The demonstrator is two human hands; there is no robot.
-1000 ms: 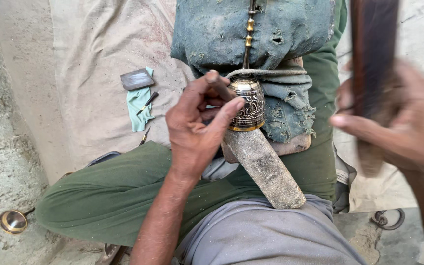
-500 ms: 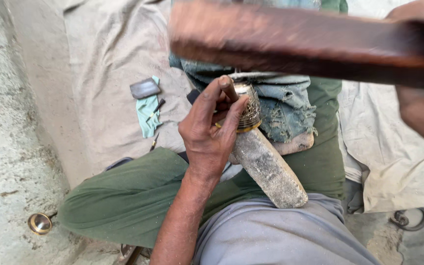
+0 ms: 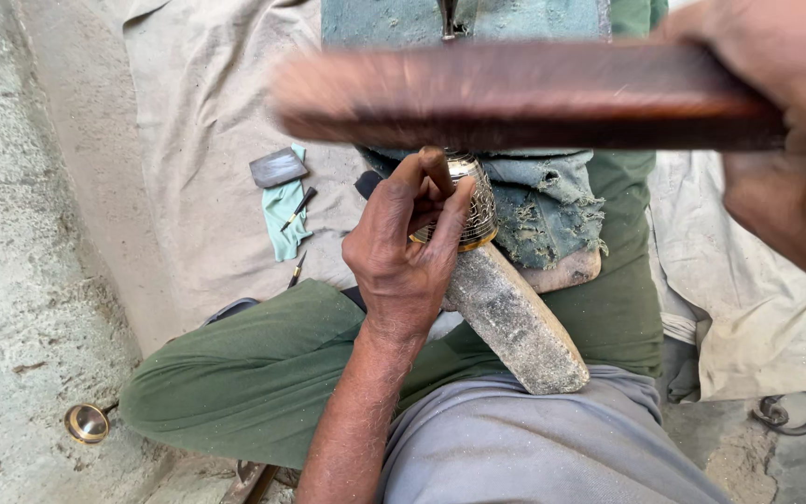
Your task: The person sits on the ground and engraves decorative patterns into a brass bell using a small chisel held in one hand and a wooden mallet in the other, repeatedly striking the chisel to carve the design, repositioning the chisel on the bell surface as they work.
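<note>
Brass cup pinned on the stone block by the left hand gripping a punch (for steadiness) — right hand clenches a wooden mallet above.

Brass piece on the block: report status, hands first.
Left hand pinches a small punch against the engraved brass piece. Right hand grips the wooden mallet, blurred above. Nothing between.

motion-blurred wooden stick; right hand edge-cropped

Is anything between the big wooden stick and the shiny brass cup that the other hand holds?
Only the small punch, pinched in the left hand and standing on the brass cup. The wooden stick in the right hand hangs above it.
</note>
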